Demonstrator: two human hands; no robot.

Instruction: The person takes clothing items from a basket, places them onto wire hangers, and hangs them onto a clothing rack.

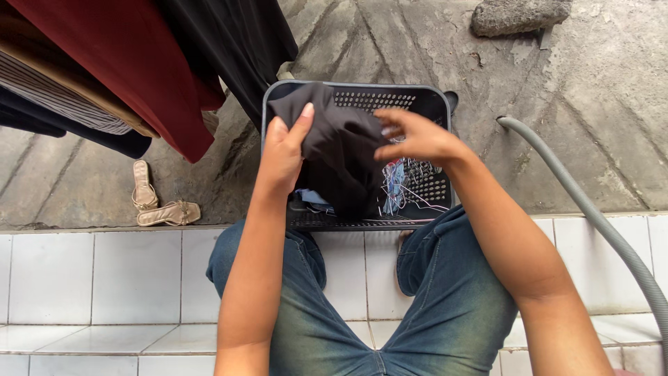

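Observation:
A dark, almost black cloth [339, 150] hangs over a black perforated laundry basket [431, 184] on the concrete ground. My left hand [284, 150] grips the cloth's upper left edge, thumb up. My right hand [416, 138] pinches the cloth's right side, fingers curled. Loose blue, white and pink threads [398, 182] dangle from the cloth beneath my right hand. A bit of light blue fabric [314, 197] lies in the basket under the cloth.
Hanging garments, a dark red one [132, 63] and a black one [233, 42], fill the upper left. Two beige sandals [156, 202] lie left. A grey corrugated hose [591, 209] runs down the right. A rock [518, 15] sits at the top. White tiled steps [104, 278] are below.

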